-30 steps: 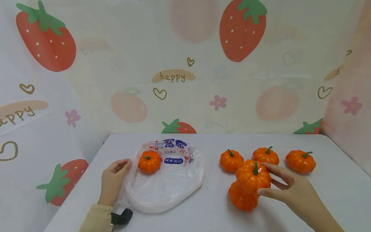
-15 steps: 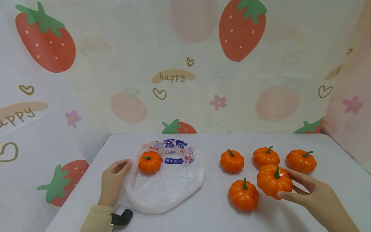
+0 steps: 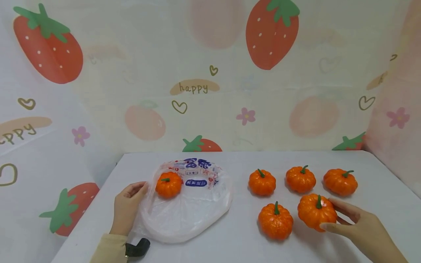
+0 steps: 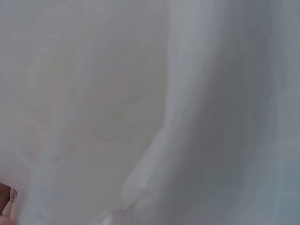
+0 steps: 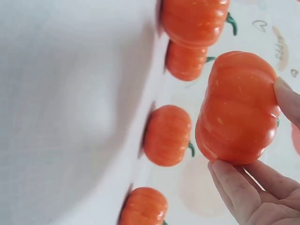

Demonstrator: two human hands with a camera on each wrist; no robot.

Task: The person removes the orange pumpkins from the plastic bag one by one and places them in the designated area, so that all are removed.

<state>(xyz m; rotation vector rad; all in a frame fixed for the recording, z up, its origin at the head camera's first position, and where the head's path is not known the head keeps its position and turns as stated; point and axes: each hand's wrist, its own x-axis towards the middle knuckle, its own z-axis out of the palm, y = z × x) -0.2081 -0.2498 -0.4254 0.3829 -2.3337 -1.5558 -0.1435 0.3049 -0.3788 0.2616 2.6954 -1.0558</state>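
Between the thumb and fingers of my right hand (image 3: 358,221) is a small orange pumpkin (image 3: 317,212) with a green stem. The right wrist view shows this pumpkin (image 5: 239,108) held up off the table. My left hand (image 3: 129,206) pinches the left edge of a clear plastic bag (image 3: 187,219), spread with its mouth open. Inside the bag, toward its left, sits another pumpkin (image 3: 168,185). Whitish film of the bag (image 4: 117,117) fills the left wrist view, with a bit of the left hand (image 4: 7,204) at the lower left corner.
On the white table (image 3: 240,237), one pumpkin (image 3: 275,221) stands left of the held one. Behind are a left pumpkin (image 3: 262,182), a middle pumpkin (image 3: 300,179) and a right pumpkin (image 3: 340,182). A black strap piece (image 3: 138,248) lies by the left sleeve. Printed cloth (image 3: 279,131) hangs behind.
The right hand has carried its pumpkin rightward and a little lower, from in front of the near table pumpkin to its right. The left hand and the bag have stayed put.
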